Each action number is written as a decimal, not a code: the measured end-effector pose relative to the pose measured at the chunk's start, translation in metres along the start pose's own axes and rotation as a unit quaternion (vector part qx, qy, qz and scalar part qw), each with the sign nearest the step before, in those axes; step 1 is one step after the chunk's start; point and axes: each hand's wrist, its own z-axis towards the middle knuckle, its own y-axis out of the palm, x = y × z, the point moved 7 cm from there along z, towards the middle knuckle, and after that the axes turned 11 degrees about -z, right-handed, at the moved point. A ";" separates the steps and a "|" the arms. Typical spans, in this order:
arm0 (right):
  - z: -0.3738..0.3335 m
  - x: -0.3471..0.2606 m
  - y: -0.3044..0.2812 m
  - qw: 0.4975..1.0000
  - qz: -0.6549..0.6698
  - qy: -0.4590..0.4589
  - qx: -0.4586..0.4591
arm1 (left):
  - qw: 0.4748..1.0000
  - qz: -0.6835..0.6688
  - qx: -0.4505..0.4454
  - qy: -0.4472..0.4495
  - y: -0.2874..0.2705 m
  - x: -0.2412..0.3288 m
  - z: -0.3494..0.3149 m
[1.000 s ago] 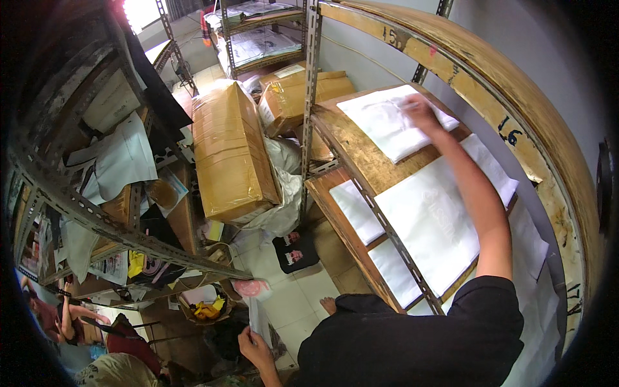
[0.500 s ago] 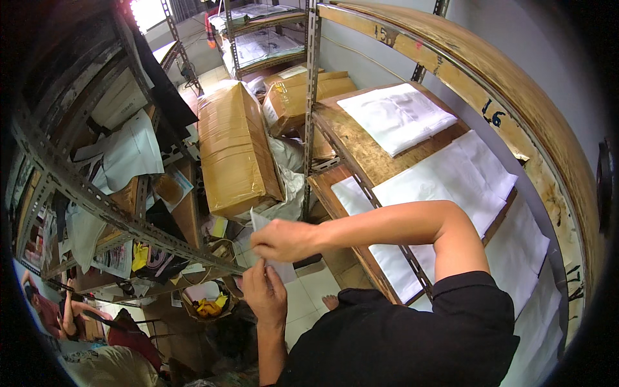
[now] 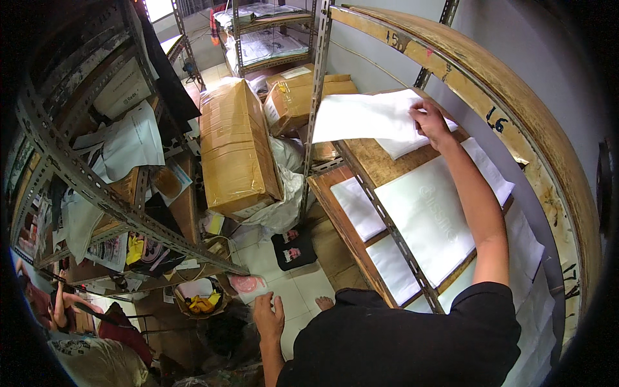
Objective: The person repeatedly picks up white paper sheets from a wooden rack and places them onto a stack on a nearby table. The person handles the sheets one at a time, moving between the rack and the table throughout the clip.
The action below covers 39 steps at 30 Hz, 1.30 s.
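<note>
My right hand (image 3: 429,122) reaches over the upper board of the rack on the right. Its fingers and thumb pinch the edge of a white sheet (image 3: 361,116), which stretches out to the left past the rack post. Partly covered by it, another white sheet (image 3: 403,147) lies on the wooden board (image 3: 371,160). Low in front of my body is my left hand (image 3: 267,314), fingers loosely bent and apart, with nothing visible in it. Just beyond its fingertips, a pale piece with a red print (image 3: 248,285) shows near the floor tiles.
More white sheets (image 3: 425,219) lie on the lower boards of the metal rack (image 3: 316,97). Large taped cardboard boxes (image 3: 235,151) stand beyond. A crowded slotted-metal shelf (image 3: 122,213) fills the left. On the floor are a black printed piece (image 3: 293,250) and a box holding yellow cloth (image 3: 201,300).
My right hand has moved from beside my left hand up to the upper right board, where it holds a white sheet. My left hand has dropped slightly and its fingers have loosened.
</note>
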 end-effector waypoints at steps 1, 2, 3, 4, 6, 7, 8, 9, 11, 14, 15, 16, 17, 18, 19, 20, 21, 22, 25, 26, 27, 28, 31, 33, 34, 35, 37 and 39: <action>0.004 0.016 -0.007 0.999 -0.007 0.015 0.027 | 1.000 0.000 -0.012 -0.011 0.004 -0.007 -0.005; 0.007 0.032 -0.010 0.998 -0.018 0.039 0.048 | 0.999 -0.001 -0.025 -0.021 0.007 -0.012 -0.010; 0.006 0.041 -0.010 0.995 -0.028 0.064 0.068 | 0.999 0.000 -0.037 -0.032 0.010 -0.017 -0.014; 0.005 0.049 -0.012 0.992 -0.038 0.088 0.088 | 0.998 0.004 -0.044 -0.036 0.012 -0.020 -0.018; 0.000 0.052 -0.009 0.987 -0.089 0.091 0.093 | 0.997 0.013 -0.058 -0.045 0.016 -0.024 -0.024; -0.003 0.051 -0.007 0.984 -0.114 0.093 0.096 | 0.997 0.015 -0.062 -0.053 0.017 -0.024 -0.026; 0.000 0.054 -0.004 0.984 -0.132 0.080 0.088 | 0.996 0.017 -0.066 -0.060 0.017 -0.023 -0.027; 0.003 0.059 -0.003 0.984 -0.141 0.065 0.082 | 0.995 0.017 -0.072 -0.067 0.017 -0.023 -0.029; 0.010 0.065 -0.002 0.984 -0.160 0.036 0.071 | 0.995 0.016 -0.074 -0.067 0.017 -0.026 -0.032; 0.007 0.063 0.004 0.986 -0.150 0.026 0.065 | 0.994 0.015 -0.074 -0.075 0.017 -0.034 -0.040; 0.007 0.063 0.003 0.985 -0.156 0.022 0.067 | 0.994 0.012 -0.074 -0.078 0.017 -0.035 -0.042; 0.006 0.065 0.002 0.984 -0.162 0.017 0.069 | 0.994 0.013 -0.072 -0.075 0.017 -0.035 -0.044; 0.006 0.066 0.001 0.983 -0.168 0.013 0.071 | 0.995 0.014 -0.070 -0.073 0.017 -0.035 -0.046; 0.005 0.067 0.001 0.984 -0.165 0.017 0.070 | 0.995 0.015 -0.068 -0.070 0.017 -0.034 -0.047; 0.005 0.067 0.002 0.984 -0.163 0.022 0.069 | 0.995 0.020 -0.073 -0.070 0.017 -0.035 -0.049; 0.005 0.068 0.002 0.984 -0.161 0.026 0.068 | 0.994 0.024 -0.077 -0.069 0.018 -0.035 -0.050; 0.006 0.068 0.002 0.981 -0.177 0.030 0.069 | 0.994 0.029 -0.081 -0.068 0.018 -0.035 -0.051; 0.007 0.069 0.002 0.978 -0.194 0.034 0.069 | 0.994 0.029 -0.081 -0.068 0.018 -0.035 -0.052; 0.018 0.076 -0.003 0.944 -0.315 0.007 0.095 | 0.994 0.018 -0.079 -0.067 0.019 -0.035 -0.055; 0.023 0.080 -0.008 0.925 -0.366 -0.009 0.107 | 0.995 0.009 -0.076 -0.067 0.021 -0.037 -0.056; 0.026 0.082 -0.007 0.920 -0.378 -0.014 0.105 | 0.995 0.002 -0.071 -0.071 0.020 -0.041 -0.058; 0.028 0.084 -0.005 0.915 -0.390 -0.021 0.101 | 0.995 0.001 -0.070 -0.071 0.019 -0.044 -0.061; 0.034 0.084 0.007 0.898 -0.439 -0.022 0.024 | 0.994 0.008 -0.062 -0.091 0.006 -0.049 -0.070; 0.040 0.098 -0.018 0.897 -0.403 -0.156 0.092 | 0.991 0.011 -0.056 -0.124 -0.005 -0.047 -0.071; 0.049 0.094 -0.013 0.920 -0.344 -0.182 0.038 | 0.990 0.013 -0.056 -0.128 -0.009 -0.063 -0.080; 0.054 0.093 -0.014 0.939 -0.282 -0.198 -0.017 | 0.991 0.008 -0.041 -0.124 -0.016 -0.065 -0.086; 0.016 0.011 0.050 0.930 -0.289 -0.197 -0.113 | 0.988 0.026 0.013 -0.154 -0.054 -0.053 -0.108; -0.014 -0.047 0.093 0.911 -0.277 -0.268 -0.147 | 0.986 0.040 0.073 -0.143 -0.083 -0.041 -0.130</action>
